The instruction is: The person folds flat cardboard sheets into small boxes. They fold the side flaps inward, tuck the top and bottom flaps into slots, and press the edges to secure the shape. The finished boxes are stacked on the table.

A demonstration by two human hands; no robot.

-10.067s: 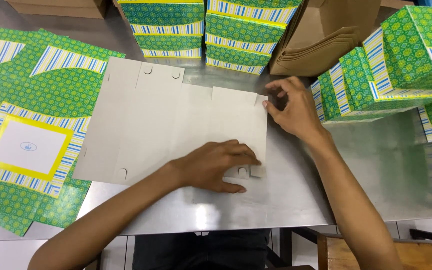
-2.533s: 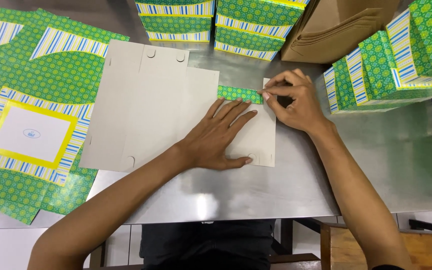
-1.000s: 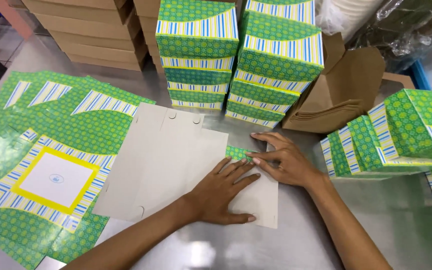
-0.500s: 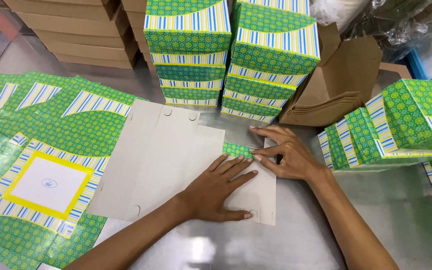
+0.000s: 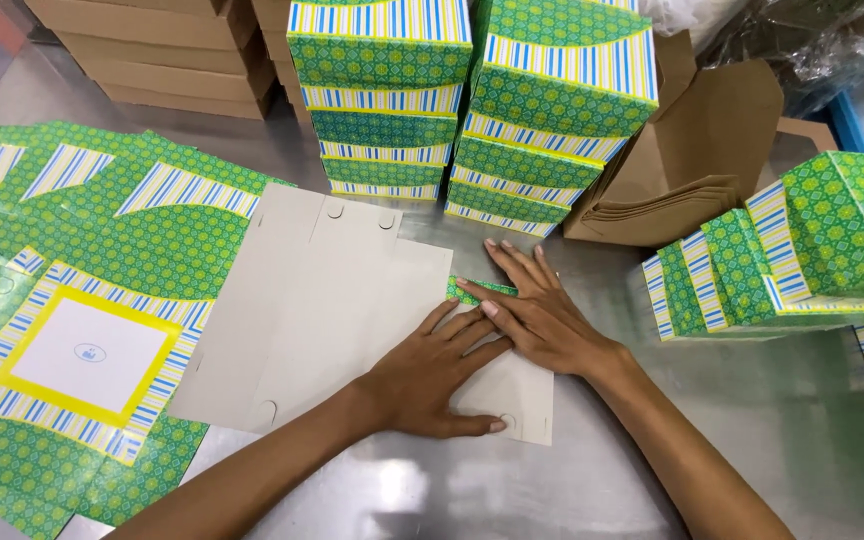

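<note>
Both hands now press flat on the grey carton blank (image 5: 352, 300): left hand (image 5: 432, 375) beside right hand (image 5: 542, 320), whose fingers have shifted onto the green folded flap (image 5: 467, 291). Neither grip encloses anything, palms open; the fold appears creased down on the counter (image 5: 752, 420).

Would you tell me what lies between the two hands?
Nothing: in the head view, the left hand and right hand touch atop the grey carton blank.

Two hands, left (image 5: 430, 372) and right (image 5: 542, 318). One grey flat carton blank (image 5: 322, 310), plain side up. Two stacks of green patterned boxes (image 5: 382, 95) (image 5: 552, 110). One bundle of brown folded cartons (image 5: 682, 170). Loose green printed sheets (image 5: 72, 330): too overlapped to count.
</note>
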